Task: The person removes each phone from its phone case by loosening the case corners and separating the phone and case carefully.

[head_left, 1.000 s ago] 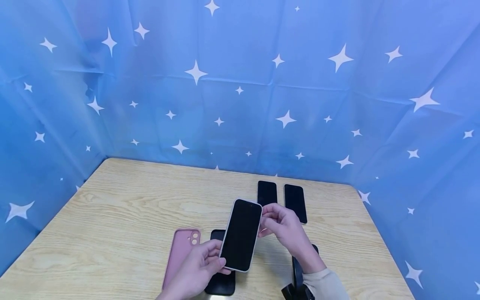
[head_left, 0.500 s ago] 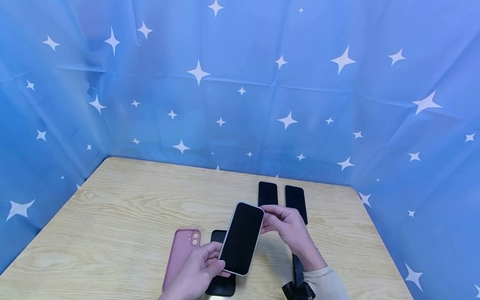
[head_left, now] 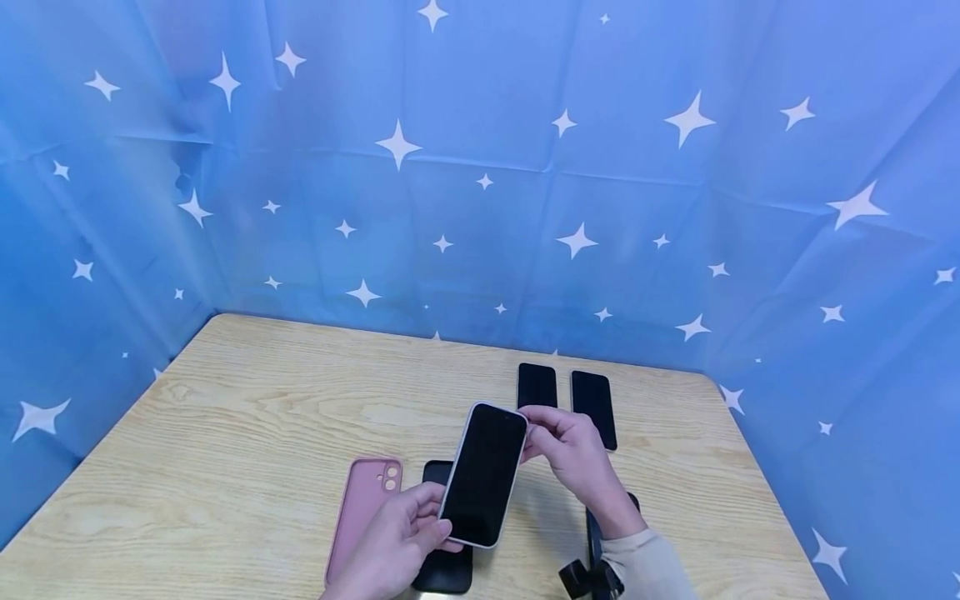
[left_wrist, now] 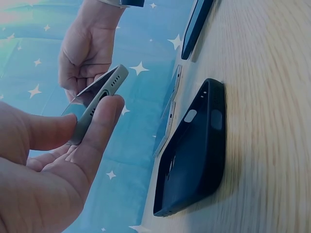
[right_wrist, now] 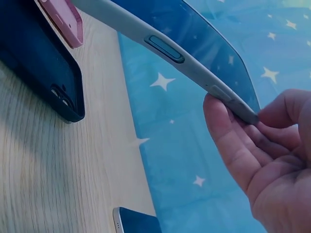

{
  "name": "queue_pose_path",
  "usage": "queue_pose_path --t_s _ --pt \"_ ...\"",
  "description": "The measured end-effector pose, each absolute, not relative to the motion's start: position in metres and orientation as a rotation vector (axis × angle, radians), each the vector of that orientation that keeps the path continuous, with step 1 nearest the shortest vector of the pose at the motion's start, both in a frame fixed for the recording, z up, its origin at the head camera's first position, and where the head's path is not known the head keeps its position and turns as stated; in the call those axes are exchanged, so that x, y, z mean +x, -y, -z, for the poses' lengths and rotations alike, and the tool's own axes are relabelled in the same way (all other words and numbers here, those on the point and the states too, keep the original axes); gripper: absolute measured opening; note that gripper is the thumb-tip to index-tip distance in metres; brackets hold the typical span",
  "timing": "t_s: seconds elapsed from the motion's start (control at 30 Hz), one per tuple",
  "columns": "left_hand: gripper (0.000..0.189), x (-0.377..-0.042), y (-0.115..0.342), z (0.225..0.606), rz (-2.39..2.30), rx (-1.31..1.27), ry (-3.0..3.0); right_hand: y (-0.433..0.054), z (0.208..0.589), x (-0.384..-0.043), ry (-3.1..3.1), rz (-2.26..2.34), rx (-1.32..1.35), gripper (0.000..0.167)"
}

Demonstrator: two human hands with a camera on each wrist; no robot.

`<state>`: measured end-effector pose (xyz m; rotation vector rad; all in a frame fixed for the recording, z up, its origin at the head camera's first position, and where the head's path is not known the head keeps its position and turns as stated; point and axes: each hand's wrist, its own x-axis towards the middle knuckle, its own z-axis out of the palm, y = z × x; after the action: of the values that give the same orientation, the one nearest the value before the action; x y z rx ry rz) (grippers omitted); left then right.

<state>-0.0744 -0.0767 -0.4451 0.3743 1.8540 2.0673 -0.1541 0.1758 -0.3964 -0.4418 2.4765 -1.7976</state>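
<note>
Both hands hold one phone [head_left: 486, 475] in a pale grey case, raised over the table with its dark screen up. My left hand [head_left: 397, 533] pinches its lower left corner, thumb on the front edge and fingers underneath. At the upper right corner, my right hand [head_left: 573, 450] grips the edge between thumb and fingers. In the left wrist view the case's bottom edge [left_wrist: 99, 104] shows its port and speaker holes. The right wrist view shows the side edge [right_wrist: 165, 47] with a long button cutout. Below the phone lies a black phone case [left_wrist: 192, 155], hollow side up, partly hidden in the head view.
A pink phone case [head_left: 363, 504] lies left of the black one, partly behind my left hand. Two dark-screened phones, one left [head_left: 537, 385] and one right [head_left: 593, 408], lie towards the back. Another dark flat object [head_left: 595, 546] is under my right forearm. A starry blue curtain [head_left: 480, 208] borders the table.
The held phone has shifted very slightly down in the head view. My right fingers have moved slightly up towards its top corner. Both hands keep their hold.
</note>
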Motion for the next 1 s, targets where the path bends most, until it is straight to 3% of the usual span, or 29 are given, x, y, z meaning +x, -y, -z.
queue_pose_path --t_s 0.53,1.0 --pt "0.028 -0.0758 0.0761 0.4459 -2.055 0.375 -1.855 -0.1766 0.3963 -0.1546 -2.413 1.871 -0.427 0.026" --pt "0.028 -0.0778 0.0750 0.4447 -2.095 0.405 -1.800 -0.1743 0.3980 -0.1577 -2.009 2.182 -0.402 0.025"
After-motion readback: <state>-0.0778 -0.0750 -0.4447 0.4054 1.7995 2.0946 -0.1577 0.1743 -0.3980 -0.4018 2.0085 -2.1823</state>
